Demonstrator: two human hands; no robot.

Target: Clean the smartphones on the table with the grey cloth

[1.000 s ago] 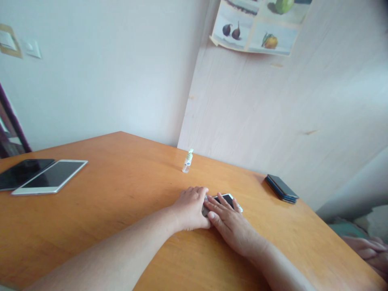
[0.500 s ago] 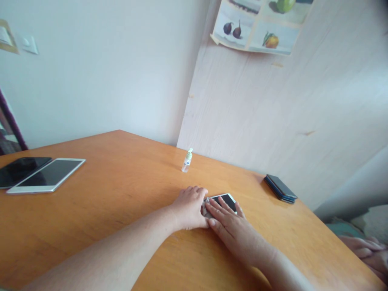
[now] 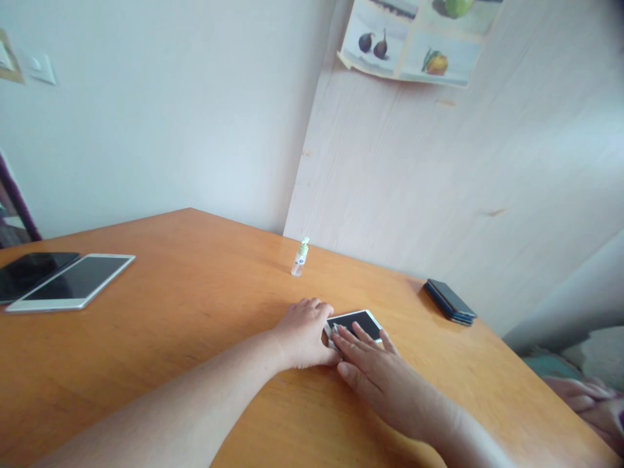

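A white-framed smartphone (image 3: 366, 323) with a dark screen lies face up on the wooden table. My left hand (image 3: 305, 335) curls around its left end, thumb at the near side and fingers at the far side. My right hand (image 3: 377, 370) lies over the near part of the screen with its fingers stretched out. Under those fingertips is a small crumpled whitish wipe (image 3: 334, 329), pressed against the phone's left part and mostly hidden. Just beyond my hands stands a small clear pump bottle (image 3: 299, 261) with a pale green top.
On the left of the table (image 3: 195, 260) lie a white tablet (image 3: 73, 279) and a black tablet (image 3: 34, 270), slightly overlapping. A stack of dark phones (image 3: 449, 302) rests near the right back edge. Behind the table is a wall with a fruit picture (image 3: 419, 45).
My right hand has shifted slightly right and toward me, uncovering more of the phone's screen. The left hand keeps its place at the phone's end.
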